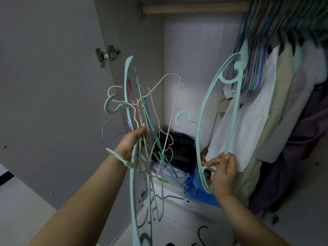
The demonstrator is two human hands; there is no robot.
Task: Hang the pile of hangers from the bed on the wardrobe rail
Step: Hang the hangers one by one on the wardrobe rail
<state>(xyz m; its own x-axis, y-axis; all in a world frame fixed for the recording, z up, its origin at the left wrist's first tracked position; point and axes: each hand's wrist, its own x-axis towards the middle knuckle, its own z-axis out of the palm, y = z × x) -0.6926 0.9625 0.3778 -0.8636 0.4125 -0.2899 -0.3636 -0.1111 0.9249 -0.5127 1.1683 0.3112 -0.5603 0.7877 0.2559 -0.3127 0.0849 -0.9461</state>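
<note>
Head view into an open wardrobe. The left hand (132, 144) grips a tangled bundle of hangers (142, 121), its fingers curled round the wires and plastic bars where they cross; the bundle mixes mint plastic hangers with thin cream, purple, teal and pink wire ones (hooks point in several directions). The right hand (224, 172) holds a single mint plastic hanger (202, 121) apart from the bundle, thumb and fingers pinching its lower bar near one end, so that the hanger stands almost on end with its hook (182, 118) turned toward the left. The wooden wardrobe rail (193, 8) runs across the top, well above both hands; no held hanger touches it. At the rail's right end hangs a dense row of coloured hangers (262, 41) carrying clothes (276, 103), among them a white garment just beside the single hanger. On the wardrobe floor lie a black bag (179, 148) and folded items on something blue (197, 190). The open door (53, 86) with its metal hinge (106, 54) is at left.
</note>
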